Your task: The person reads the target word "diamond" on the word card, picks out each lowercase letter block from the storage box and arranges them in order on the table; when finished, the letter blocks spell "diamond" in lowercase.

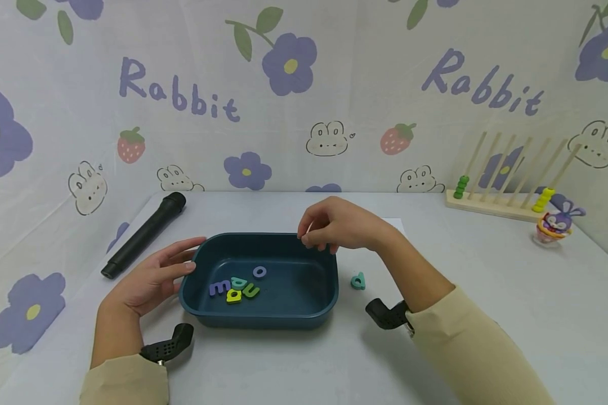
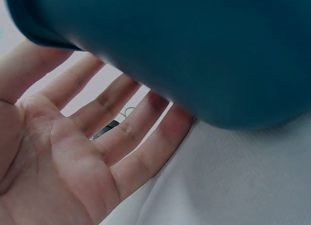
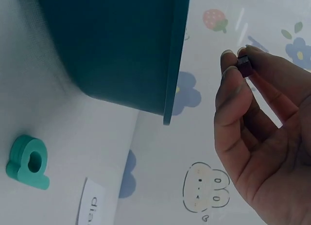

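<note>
A dark teal rectangular bin [image 1: 263, 322] sits on the table, holding several foam-like letters: a purple m [image 1: 219, 288], a purple o [image 1: 259, 272], a green u [image 1: 251, 291], a yellow letter [image 1: 234, 296] and a teal letter [image 1: 238, 282]. My left hand [image 1: 157, 275] rests its extended fingers against the bin's left side. Above the bin's far right corner, my right hand [image 1: 342, 225] pinches a small dark purple piece [image 3: 244, 66] between thumb and fingertips; its full shape is hidden. Right of the bin lies another teal letter [image 1: 358, 280], apart from both hands.
A black microphone [image 1: 144, 235] lies at the back left. At the back right stand a wooden peg rack [image 1: 496, 206] with green and yellow beads and a purple rabbit figure [image 1: 556, 224]. White paper with printed text [image 3: 91, 205] lies behind the loose letter. A patterned cloth hangs behind.
</note>
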A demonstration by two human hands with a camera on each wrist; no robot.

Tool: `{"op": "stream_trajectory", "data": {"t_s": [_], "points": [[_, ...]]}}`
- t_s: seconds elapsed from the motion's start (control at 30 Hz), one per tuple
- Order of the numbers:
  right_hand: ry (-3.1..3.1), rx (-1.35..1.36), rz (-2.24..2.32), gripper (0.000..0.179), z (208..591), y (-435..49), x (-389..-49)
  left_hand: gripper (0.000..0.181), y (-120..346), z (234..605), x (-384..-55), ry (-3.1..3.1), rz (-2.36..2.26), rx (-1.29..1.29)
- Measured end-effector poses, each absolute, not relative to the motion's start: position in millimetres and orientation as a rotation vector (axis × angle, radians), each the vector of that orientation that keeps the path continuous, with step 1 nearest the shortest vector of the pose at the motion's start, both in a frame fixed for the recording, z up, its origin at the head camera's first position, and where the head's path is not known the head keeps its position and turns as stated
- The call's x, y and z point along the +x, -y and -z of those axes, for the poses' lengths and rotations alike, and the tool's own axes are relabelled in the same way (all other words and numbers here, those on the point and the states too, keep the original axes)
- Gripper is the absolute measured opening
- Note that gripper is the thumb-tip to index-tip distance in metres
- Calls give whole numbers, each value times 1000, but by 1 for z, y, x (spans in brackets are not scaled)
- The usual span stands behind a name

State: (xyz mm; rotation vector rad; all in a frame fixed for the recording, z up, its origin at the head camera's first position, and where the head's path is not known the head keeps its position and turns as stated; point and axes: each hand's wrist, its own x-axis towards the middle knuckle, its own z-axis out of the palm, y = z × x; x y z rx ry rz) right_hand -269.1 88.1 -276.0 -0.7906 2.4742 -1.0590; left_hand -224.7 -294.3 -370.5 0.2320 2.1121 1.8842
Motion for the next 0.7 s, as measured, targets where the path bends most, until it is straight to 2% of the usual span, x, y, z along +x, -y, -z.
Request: {"op": "stream_trajectory", "data": {"t_s": [0.47,0.7], "points": [[-2447,-532,1248,18,288,-119,-267,59,293,371,-224,-2129,-1863,240],[-2446,-498,1272,23,294,-131,-265,59,294,371,-223,-2132,-1868,239]]}}
